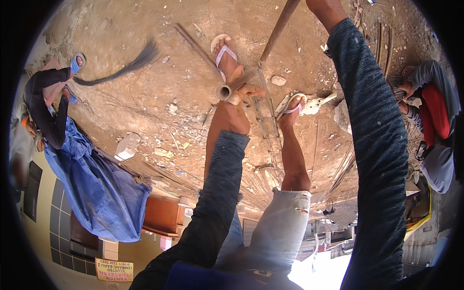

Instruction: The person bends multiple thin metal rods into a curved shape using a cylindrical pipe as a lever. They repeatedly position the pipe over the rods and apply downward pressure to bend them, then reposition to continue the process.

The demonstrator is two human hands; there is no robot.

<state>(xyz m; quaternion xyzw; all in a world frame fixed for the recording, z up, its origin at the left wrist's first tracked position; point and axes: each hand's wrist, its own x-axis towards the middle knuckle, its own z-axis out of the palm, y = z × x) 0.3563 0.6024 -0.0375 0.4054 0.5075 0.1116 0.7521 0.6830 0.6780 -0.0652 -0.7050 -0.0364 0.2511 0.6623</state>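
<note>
**Gripping a pipe (224, 92) with the left hand (240, 110), stretching far forward with the right hand (325, 7)**

Bending over bare dirt (111, 101), with both forearms in dark sleeves (215, 188). On the left, slanting the forearm up and slightly rightward from the lower edge, with the hand low in front of the left foot (227, 58). Wrapped in a narrow grip around the pipe just behind its round open mouth, with the fingers curled over toward the right. Holding the pipe close by that foot, with the mouth facing back toward the body.

On the right, reaching nearly straight up the view, with the wrist near the top edge and the hand mostly cut off. Cannot tell the state of the right grip, nor any contact with the long rod (279, 31) just to its left.

Between the feet, on the dirt: a ladder-like wire cage (267, 118). Beyond the left foot: a dark bar (193, 43). Farther left: a wisp of dark strands (137, 60) and a blue tarp (96, 183) beside a seated person (48, 101). Far right: another person (437, 101).
</note>
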